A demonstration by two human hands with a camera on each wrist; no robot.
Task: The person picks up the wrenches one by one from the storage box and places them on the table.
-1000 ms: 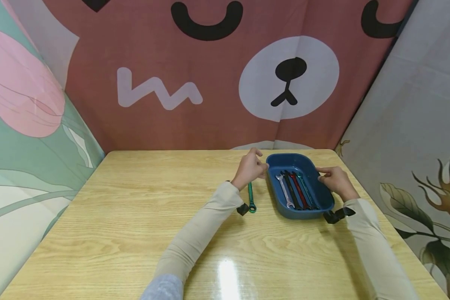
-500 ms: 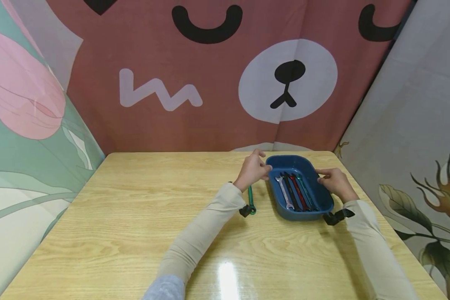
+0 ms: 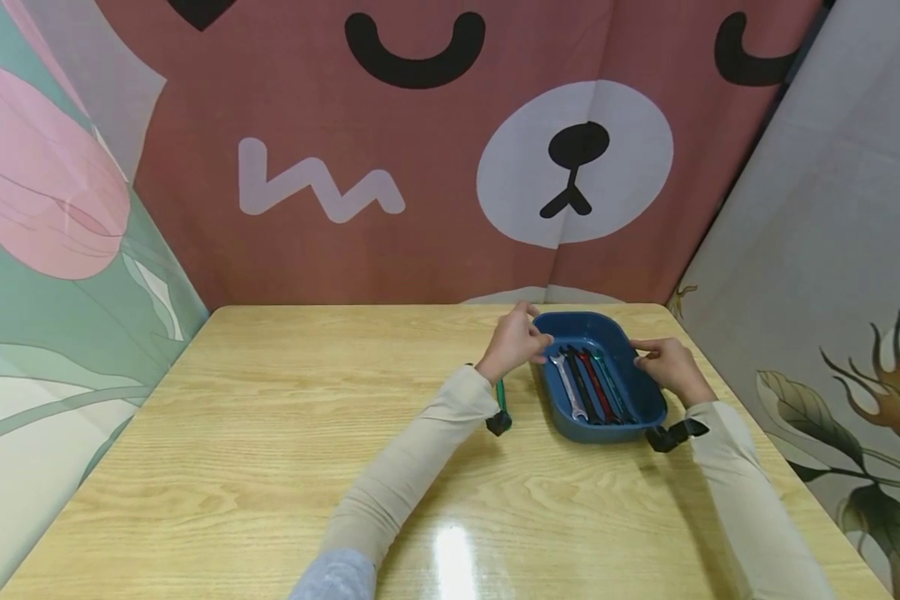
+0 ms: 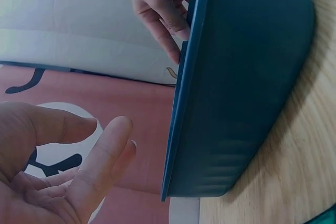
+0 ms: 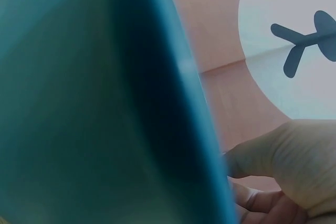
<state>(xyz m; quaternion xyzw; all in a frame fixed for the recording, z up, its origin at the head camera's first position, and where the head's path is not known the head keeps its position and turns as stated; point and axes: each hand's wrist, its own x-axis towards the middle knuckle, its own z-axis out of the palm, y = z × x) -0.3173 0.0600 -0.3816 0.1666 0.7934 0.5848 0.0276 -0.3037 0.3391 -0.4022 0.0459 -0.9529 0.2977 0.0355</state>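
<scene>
A blue plastic bin [image 3: 607, 432] stands at the right rear of the table. Inside lie a silver wrench [image 3: 569, 387], a black wrench [image 3: 583, 385], a red wrench [image 3: 598, 387] and a green one [image 3: 613, 385], side by side. My right hand [image 3: 673, 367] pinches the bin's right rim between thumb and fingers. In the left wrist view, my left hand [image 4: 68, 166] hovers beside the bin's left wall [image 4: 236, 103], fingers loosely bent and holding nothing, a gap between them and the rim. Another green wrench [image 3: 501, 395] lies on the table under the left wrist, partly hidden.
The wooden table [image 3: 270, 433] ends close behind the bin at a brown bear-print curtain [image 3: 307, 267]. A pale floral curtain [image 3: 855, 250] runs along the right side. Black wrist cameras sit on both sleeves.
My left hand has moved slightly right, toward the bin's left rim, and its wrist camera now covers the end of the loose green wrench. The right hand keeps its place.
</scene>
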